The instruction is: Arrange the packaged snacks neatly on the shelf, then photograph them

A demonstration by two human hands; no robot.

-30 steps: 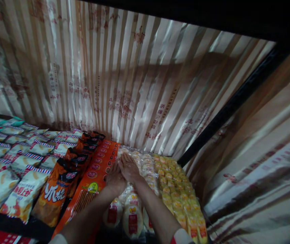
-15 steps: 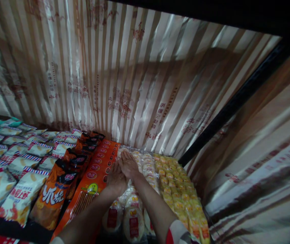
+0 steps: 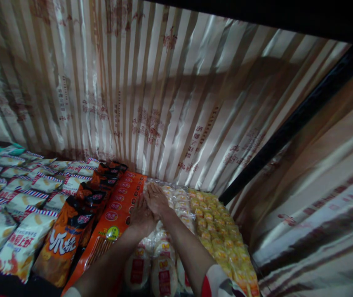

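My left hand [image 3: 141, 216] lies flat, its fingers stretched out over the seam between the orange packs and the clear-wrapped crackers. Beside it, my right hand [image 3: 157, 201] rests palm down on the crackers, fingers extended, and the two hands touch. Rows of round white crackers [image 3: 164, 274] in clear wrap run beneath both hands and toward me; the hands and forearms hide part of them. The orange packs of stick snacks [image 3: 119, 200] line the left side of my left hand. Neither hand grips anything.
Orange-and-black snack bags [image 3: 62, 243] and rows of white chip bags [image 3: 24, 243] fill the left. Yellow-wrapped snacks [image 3: 220, 231] lie on the right. A striped, pleated sheet [image 3: 151, 82] hangs behind, and a dark post [image 3: 284, 128] slants at the right.
The view has shifted slightly, with the front chip bags sitting a little further left and lower. Both hands stay almost still on the packs.
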